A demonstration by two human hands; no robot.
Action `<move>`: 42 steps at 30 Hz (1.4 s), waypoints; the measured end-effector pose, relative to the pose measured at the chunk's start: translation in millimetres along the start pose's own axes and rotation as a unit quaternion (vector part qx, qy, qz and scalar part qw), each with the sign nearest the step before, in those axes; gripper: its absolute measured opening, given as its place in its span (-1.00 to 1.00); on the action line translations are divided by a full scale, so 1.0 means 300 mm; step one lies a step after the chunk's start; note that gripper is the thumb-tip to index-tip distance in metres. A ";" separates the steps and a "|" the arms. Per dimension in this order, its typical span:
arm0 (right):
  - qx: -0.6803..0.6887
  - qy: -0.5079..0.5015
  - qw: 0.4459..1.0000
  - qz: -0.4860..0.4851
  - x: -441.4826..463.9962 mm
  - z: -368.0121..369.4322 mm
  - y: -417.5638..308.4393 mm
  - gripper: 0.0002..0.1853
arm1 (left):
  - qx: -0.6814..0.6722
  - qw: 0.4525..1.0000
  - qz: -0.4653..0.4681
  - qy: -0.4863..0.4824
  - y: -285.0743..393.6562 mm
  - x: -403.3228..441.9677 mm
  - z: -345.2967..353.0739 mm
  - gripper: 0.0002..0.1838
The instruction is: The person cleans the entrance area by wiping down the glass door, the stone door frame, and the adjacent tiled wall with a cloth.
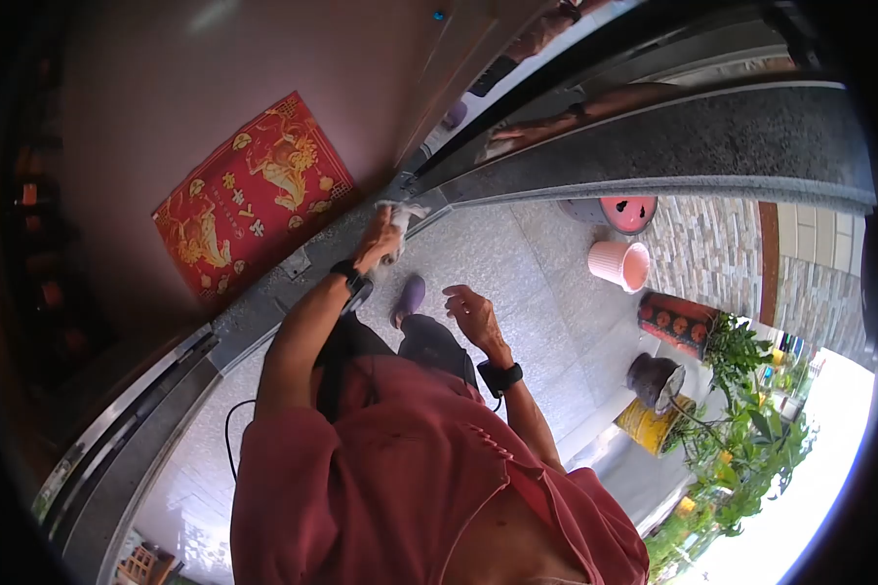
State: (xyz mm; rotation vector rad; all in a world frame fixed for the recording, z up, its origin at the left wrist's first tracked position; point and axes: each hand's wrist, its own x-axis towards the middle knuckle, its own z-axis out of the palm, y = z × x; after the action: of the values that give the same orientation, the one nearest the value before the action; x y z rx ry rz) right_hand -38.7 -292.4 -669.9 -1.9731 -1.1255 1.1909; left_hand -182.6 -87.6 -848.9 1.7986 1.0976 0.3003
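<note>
My left hand (pixel 380 237), wearing a dark wristband, is closed on a whitish cloth (pixel 415 210). The cloth touches the grey stone door frame (pixel 346 232) near a corner, beside the glass panel. My right hand (pixel 472 317) hangs in the air above the tiled floor, with its fingers loosely bent and apart and nothing visible in it. A dark band (pixel 500 377) circles that wrist. Below my hands shows a purple shoe (pixel 410 297). Left of the frame lies a red mat (pixel 254 190) with gold figures.
A pink bucket (pixel 619 265) stands by the brick-patterned wall (pixel 707 255). Near it are a watermelon-patterned round item (pixel 629 214), a red-black planter (pixel 675 324), a dark pot (pixel 654 380) and a yellow container (pixel 651 424) with plants. A metal door track (pixel 117 429) runs at lower left.
</note>
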 end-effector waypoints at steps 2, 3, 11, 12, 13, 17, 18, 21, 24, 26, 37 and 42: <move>-0.009 -0.006 1.000 0.003 0.025 0.002 -0.014 -0.75 | 0.037 0.997 -0.059 -0.019 -0.088 -0.130 -0.076 -0.52; -0.014 -0.012 1.000 0.010 0.042 0.002 -0.023 -0.75 | 0.059 0.995 -0.076 -0.036 -0.113 -0.179 -0.136 -0.48; -0.064 -0.074 0.994 -0.048 0.129 0.097 -0.102 -0.74 | 0.002 0.977 -0.210 0.043 -0.295 -0.499 -0.339 -0.38; -0.077 -0.090 0.990 -0.073 0.132 0.108 -0.094 -0.75 | 0.004 0.973 -0.223 0.059 -0.319 -0.529 -0.312 -0.37; -0.088 -0.106 0.985 -0.103 0.142 0.120 -0.088 -0.75 | 0.007 0.969 -0.235 0.080 -0.326 -0.553 -0.300 -0.37; -0.071 -0.182 0.964 -0.183 0.169 0.096 -0.068 -0.76 | 0.114 0.968 -0.141 0.174 -0.253 -0.647 -0.155 -0.56; -0.064 -0.202 0.960 -0.182 0.170 0.082 -0.072 -0.76 | 0.175 0.963 -0.103 0.178 -0.212 -0.661 -0.143 -0.53; -0.062 -0.259 0.955 -0.133 0.218 0.027 -0.043 -0.75 | 0.306 0.925 0.036 0.223 -0.096 -0.686 -0.108 -0.41; -0.067 -0.288 0.950 -0.101 0.275 0.006 0.046 -0.73 | -0.073 0.960 -0.160 0.220 0.059 -0.736 -0.120 -0.37; -0.090 -0.305 0.943 -0.098 0.323 0.000 0.086 -0.72 | -0.246 0.914 -0.242 0.213 0.174 -0.764 -0.131 -0.36; -0.014 -0.386 0.920 -0.065 0.219 0.144 -0.201 -0.26 | -0.275 0.934 -0.121 0.194 0.387 -0.822 -0.263 -0.30; 0.062 -0.436 0.897 -0.039 0.137 0.321 -0.265 -0.21 | -0.380 0.894 -0.049 0.231 0.331 -0.924 -0.304 -0.40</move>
State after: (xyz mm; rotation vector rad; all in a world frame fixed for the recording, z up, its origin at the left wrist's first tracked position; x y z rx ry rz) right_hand -144.0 -213.6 -666.5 -1.2568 -1.4560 2.1331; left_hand -340.9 -262.5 -650.4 0.9805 1.1624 0.9868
